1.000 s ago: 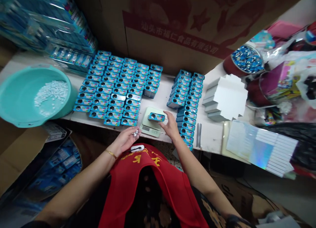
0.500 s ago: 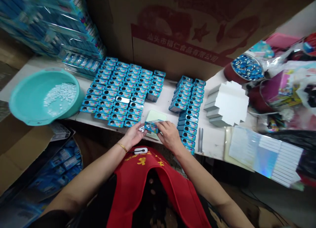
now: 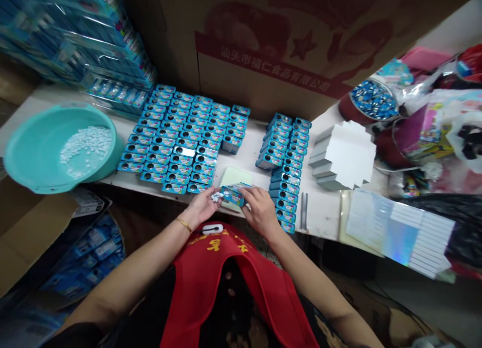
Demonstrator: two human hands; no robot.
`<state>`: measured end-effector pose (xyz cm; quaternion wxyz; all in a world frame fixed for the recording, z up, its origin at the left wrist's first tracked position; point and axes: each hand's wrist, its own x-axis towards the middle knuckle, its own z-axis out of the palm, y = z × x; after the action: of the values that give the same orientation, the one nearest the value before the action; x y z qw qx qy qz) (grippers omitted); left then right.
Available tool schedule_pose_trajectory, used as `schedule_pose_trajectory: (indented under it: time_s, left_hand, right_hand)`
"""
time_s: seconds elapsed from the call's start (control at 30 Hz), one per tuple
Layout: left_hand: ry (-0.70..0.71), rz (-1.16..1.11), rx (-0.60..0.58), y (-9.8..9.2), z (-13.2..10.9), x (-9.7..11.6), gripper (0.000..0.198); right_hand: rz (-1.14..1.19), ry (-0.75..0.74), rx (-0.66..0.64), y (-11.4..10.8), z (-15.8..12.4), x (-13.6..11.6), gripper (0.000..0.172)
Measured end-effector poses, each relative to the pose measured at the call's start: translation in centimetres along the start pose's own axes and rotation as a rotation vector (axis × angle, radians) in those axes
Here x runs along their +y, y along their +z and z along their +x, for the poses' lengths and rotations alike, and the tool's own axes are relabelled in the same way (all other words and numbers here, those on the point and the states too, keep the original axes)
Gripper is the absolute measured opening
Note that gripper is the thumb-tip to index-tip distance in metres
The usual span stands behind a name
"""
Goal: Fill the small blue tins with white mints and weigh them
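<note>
Cupped in my left hand [image 3: 200, 207] is a small heap of white tablets [image 3: 216, 197] near the fingertips. My right hand [image 3: 260, 210] grips a small blue box [image 3: 234, 195] between thumb and fingers. The box is tilted, with its round hole end towards the tablets, close by my left fingertips. Whether tablets are passing into the hole is too small to tell. Beneath the hands lies a pale green pad [image 3: 235, 175] at the table's front edge. More white tablets [image 3: 88, 146] lie in a turquoise basin [image 3: 28, 147] on the left.
Rows of upright blue boxes [image 3: 181, 147] stand left of the pad, and narrower rows [image 3: 288, 182] stand right. A large carton [image 3: 256, 46] walls off the back. White card stacks [image 3: 344, 157], sticker sheets [image 3: 401, 232] and a bowl of blue wrapped pieces [image 3: 374, 102] sit further right.
The blue box has tilted a little and shows more of its side. Both hands stay close together over the table edge. The whole view has shifted slightly.
</note>
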<state>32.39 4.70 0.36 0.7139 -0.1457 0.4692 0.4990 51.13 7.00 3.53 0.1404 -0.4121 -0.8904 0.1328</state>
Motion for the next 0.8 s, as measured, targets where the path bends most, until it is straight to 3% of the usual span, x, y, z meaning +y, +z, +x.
schedule_pose_trajectory:
  time_s: [0.27, 0.37, 0.5, 0.67, 0.8]
  left_hand:
    - [-0.009, 0.024, -0.015, -0.1, 0.2, 0.1, 0.014]
    - [-0.025, 0.042, -0.025, -0.3, 0.3, 0.0, 0.016]
    - [-0.026, 0.040, -0.057, -1.1, 0.0, 0.4, 0.015]
    - [0.003, 0.026, 0.015, -3.0, -1.1, 1.1, 0.013]
    - [0.063, 0.025, 0.035, -4.7, -2.3, 1.3, 0.014]
  right_hand:
    - [-0.081, -0.087, 0.014, 0.0, -0.1, -0.3, 0.039]
    - [-0.013, -0.047, 0.035, 0.4, -0.3, 0.1, 0.038]
    - [0.353, 0.176, 0.157, 3.5, -0.1, 2.5, 0.036]
    - [0.880, 0.431, 0.221, 8.7, 0.4, 5.7, 0.034]
    - [1.022, 0.447, 0.174, 8.6, -0.4, 6.2, 0.055]
